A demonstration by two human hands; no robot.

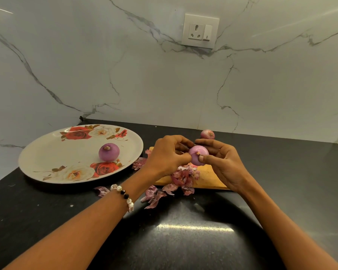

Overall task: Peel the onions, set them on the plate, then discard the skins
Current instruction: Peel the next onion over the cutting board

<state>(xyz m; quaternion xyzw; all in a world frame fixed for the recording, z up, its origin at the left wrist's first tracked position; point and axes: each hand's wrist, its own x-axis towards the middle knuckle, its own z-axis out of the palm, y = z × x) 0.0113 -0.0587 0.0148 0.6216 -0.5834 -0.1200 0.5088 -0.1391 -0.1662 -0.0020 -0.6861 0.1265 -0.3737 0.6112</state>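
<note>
Onion [198, 154] — gripped by both hands, left [169, 154] and right [221, 162].

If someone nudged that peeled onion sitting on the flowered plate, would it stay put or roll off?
The peeled onion looks round and rests on a small patch of the plate, so it would probably roll easily. Its bare skin looks smooth and glossy, likely a bit slippery. The plate's raised rim might stop a gentle roll.

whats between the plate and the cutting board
In the head view, loose onion skins lie on the black counter between the plate and the cutting board.
</note>
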